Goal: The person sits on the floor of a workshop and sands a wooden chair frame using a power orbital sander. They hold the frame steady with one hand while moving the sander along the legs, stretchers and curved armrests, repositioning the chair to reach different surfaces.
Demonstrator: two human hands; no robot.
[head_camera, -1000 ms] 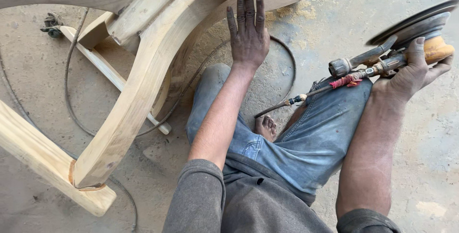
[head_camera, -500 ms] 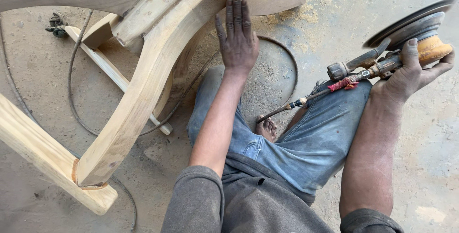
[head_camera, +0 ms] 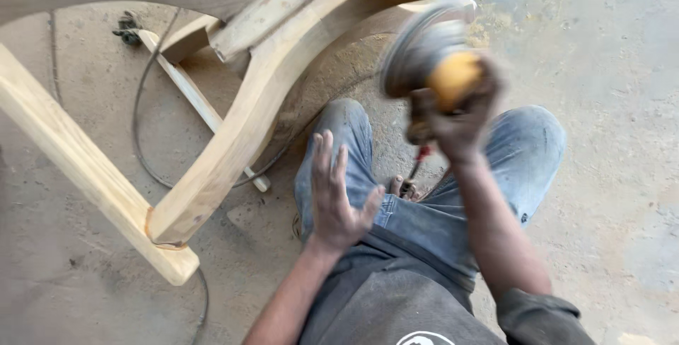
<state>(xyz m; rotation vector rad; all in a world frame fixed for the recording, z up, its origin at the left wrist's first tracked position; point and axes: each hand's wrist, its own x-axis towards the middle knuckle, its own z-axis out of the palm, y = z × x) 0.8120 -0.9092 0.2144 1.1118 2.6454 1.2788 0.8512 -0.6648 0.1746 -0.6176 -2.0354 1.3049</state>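
we are gripping the angle grinder (head_camera: 431, 69) in our right hand (head_camera: 460, 122), fingers clamped on its body, holding it blurred above our knees beside the curved wooden frame (head_camera: 233, 140). we are judging the sanding step underway; next needs steady contact. our left hand (head_camera: 336, 196) is resting open, flat on our jeans (head_camera: 523, 147).

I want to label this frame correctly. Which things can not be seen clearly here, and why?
- Sander, head view: motion blur smears it, so the disc and its details are unclear.
- Right hand: blurred, so the grip on the sander is unclear.
- Wooden frame: cut off by the top and left edges.
- Cable: partly hidden behind the frame.
- Left hand rests on the knee, sharp.
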